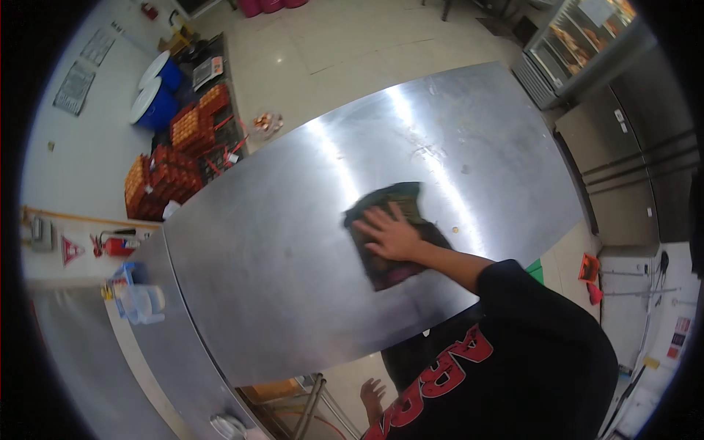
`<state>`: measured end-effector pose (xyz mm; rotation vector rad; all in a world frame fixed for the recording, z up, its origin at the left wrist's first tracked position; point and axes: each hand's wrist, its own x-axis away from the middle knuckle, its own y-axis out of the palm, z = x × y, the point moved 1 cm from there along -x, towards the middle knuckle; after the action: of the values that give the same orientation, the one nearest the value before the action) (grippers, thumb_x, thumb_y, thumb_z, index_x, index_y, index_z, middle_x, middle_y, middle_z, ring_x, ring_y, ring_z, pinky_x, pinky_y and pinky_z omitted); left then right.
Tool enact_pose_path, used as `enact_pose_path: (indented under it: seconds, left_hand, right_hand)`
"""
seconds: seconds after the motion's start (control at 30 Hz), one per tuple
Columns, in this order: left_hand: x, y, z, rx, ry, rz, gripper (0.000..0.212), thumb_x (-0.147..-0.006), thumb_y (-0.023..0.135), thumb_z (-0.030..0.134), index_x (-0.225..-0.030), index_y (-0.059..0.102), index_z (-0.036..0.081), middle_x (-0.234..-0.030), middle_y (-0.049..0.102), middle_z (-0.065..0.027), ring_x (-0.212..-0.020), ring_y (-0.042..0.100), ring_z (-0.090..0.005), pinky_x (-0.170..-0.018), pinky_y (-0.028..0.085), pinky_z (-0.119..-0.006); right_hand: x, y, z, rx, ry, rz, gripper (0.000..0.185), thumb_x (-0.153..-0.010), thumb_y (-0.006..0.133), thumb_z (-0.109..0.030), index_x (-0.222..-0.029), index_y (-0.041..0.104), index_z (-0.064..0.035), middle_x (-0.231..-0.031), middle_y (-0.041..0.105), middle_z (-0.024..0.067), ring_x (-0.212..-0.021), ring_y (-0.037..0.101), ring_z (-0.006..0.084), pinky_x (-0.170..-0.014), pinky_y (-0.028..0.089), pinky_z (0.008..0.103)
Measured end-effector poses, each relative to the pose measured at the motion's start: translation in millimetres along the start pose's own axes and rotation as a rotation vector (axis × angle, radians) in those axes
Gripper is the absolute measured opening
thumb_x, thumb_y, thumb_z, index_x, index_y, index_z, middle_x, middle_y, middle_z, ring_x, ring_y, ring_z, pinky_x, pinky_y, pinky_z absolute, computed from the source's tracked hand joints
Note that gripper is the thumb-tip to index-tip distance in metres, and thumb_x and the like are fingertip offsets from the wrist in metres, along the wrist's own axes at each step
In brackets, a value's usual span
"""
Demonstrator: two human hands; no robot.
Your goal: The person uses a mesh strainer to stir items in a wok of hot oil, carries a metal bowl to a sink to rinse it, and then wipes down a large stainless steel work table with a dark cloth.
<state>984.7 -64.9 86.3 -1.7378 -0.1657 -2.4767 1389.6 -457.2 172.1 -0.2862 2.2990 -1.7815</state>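
Note:
My right hand (388, 234) lies flat, fingers spread, on a dark green and brown cloth (407, 198). Reddish patches show at the cloth's near end. The cloth is spread on a large stainless steel table (264, 264), and its edges are slightly blurred. Beside it on the steel is a small yellowish spot or bit (455, 230). Below the table's near edge, close to my black shirt, hangs my left hand (374, 391). It holds nothing, and its fingers are apart.
Red trays of eggs (190, 129) and lidded blue drums (157, 104) stand beyond the left edge. Another steel surface (176, 330) adjoins at left, with plastic containers (140, 302). A glass-door refrigerator (577, 44) is at far right. Metal legs (311, 404) stand below the near edge.

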Motion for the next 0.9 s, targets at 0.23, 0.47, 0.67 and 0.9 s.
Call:
enact_pose_path:
  seconds: [0.23, 0.47, 0.67, 0.9]
  left_hand:
    - [24.4, 4.7, 50.3, -0.103, 0.02, 0.141, 0.039, -0.094, 0.047, 0.034, -0.125, 0.051, 0.01, -0.111, 0.064, -0.0118, -0.082, 0.066, -0.0269, -0.067, 0.049, -0.032]
    - [-1.1, -23.3, 15.8, 0.232, 0.082, -0.278, 0.05, -0.096, 0.05, 0.036, -0.131, 0.041, 0.002, -0.121, 0.058, -0.0172, -0.1, 0.062, -0.0421, -0.082, 0.054, -0.053]
    - [-33.1, 57.1, 38.1, -0.147, -0.109, -0.161, 0.043, -0.096, 0.044, 0.038, -0.126, 0.05, 0.009, -0.113, 0.063, -0.0129, -0.083, 0.066, -0.0273, -0.065, 0.052, -0.036]
    - [-20.2, 139.3, 99.4, -0.373, -0.04, 0.061, 0.04, -0.095, 0.044, 0.027, -0.128, 0.046, 0.004, -0.113, 0.064, -0.0166, -0.083, 0.068, -0.0268, -0.066, 0.051, -0.034]
  right_hand:
    - [-143.1, 31.5, 42.3, -0.16, -0.261, 0.161, 0.054, -0.093, 0.042, -0.048, -0.143, 0.04, -0.0264, -0.148, 0.037, 0.0087, -0.14, 0.029, 0.0266, -0.114, 0.013, 0.0546]
    - [-46.3, -47.2, 283.9, -0.033, 0.195, 0.409, 0.053, -0.087, 0.054, -0.039, -0.136, 0.047, -0.0211, -0.141, 0.042, 0.0144, -0.132, 0.038, 0.034, -0.109, 0.032, 0.0448]
    - [218.2, -120.8, 491.9, 0.359, 1.095, 0.431, 0.051, -0.092, 0.047, -0.042, -0.139, 0.044, -0.0215, -0.149, 0.034, 0.0097, -0.135, 0.035, 0.0308, -0.107, 0.03, 0.0538]
    - [424.7, -83.2, 391.6, 0.4, 1.343, 0.372, 0.053, -0.099, 0.038, -0.04, -0.146, 0.034, -0.0152, -0.15, 0.031, 0.0121, -0.137, 0.031, 0.0305, -0.108, 0.026, 0.0549]
